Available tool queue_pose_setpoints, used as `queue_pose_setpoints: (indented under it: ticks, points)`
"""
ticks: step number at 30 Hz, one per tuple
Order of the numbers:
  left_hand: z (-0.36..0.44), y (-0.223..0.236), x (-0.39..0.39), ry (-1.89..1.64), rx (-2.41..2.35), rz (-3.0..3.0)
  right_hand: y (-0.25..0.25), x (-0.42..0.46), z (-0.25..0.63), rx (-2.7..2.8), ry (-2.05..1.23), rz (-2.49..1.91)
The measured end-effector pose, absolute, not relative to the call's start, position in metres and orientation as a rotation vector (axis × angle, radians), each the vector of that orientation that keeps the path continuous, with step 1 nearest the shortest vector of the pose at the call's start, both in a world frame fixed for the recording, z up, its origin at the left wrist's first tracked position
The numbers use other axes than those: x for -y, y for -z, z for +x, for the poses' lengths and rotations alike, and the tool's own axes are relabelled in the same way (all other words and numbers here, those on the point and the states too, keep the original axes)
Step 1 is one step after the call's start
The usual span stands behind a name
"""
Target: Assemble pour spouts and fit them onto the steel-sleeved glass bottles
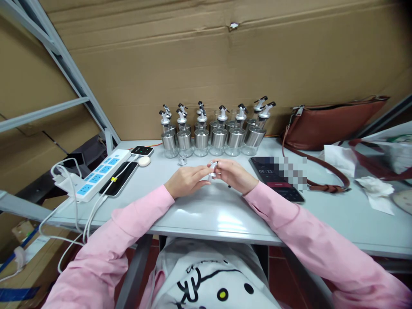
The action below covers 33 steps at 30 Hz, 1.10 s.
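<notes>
Above the middle of the table, my left hand and my right hand meet around a small white and silver pour spout. The fingers of both hands are closed on it and cover much of it, so its full shape is hidden. It resembles the spouts on the glass bottles behind. Those bottles have steel sleeves and white spouts with black levers, and stand in rows near the cardboard wall. A small round silver cap lies in front of them, left of my hands. A tiny dark piece sits below my right hand.
At left are a white power strip with cables, a phone, a small dark-screened device and a round white case. To the right lie another phone, a brown bag with its strap, and crumpled tissues.
</notes>
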State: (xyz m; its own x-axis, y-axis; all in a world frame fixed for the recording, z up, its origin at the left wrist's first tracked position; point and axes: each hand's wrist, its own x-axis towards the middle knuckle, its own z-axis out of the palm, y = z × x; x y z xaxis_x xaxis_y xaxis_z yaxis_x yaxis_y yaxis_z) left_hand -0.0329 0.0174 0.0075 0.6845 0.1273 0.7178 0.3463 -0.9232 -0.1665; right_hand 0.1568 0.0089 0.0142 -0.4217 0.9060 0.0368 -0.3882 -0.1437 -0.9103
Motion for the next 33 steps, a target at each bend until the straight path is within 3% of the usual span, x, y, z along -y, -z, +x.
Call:
queue_pose_setpoints:
  ticks: [5, 11, 15, 19, 28, 33]
  points:
    - [-0.038, -0.012, -0.019, 0.979, 0.527, -2.77, -0.014, -0.01, 0.156, 1.197, -1.594, -0.787]
    - [-0.039, -0.012, -0.022, 0.307, 0.848, -2.933, -0.02, -0.012, 0.16, 1.159, -1.531, -0.837]
    - [-0.035, -0.006, -0.023, 0.135, 0.877, -2.929, -0.022, -0.013, 0.162, 1.185, -1.49, -0.842]
    - [-0.034, -0.003, -0.024, 0.285, 0.841, -2.94, -0.021, -0.013, 0.162, 1.208, -1.474, -0.842]
    - [-0.035, 0.004, -0.029, 1.144, 0.552, -2.68, -0.02, -0.008, 0.162, 1.294, -1.704, -0.844]
    - [-0.033, 0.001, -0.025, 1.254, 0.492, -2.626, -0.019, 0.0, 0.154, 1.433, -1.86, -0.774]
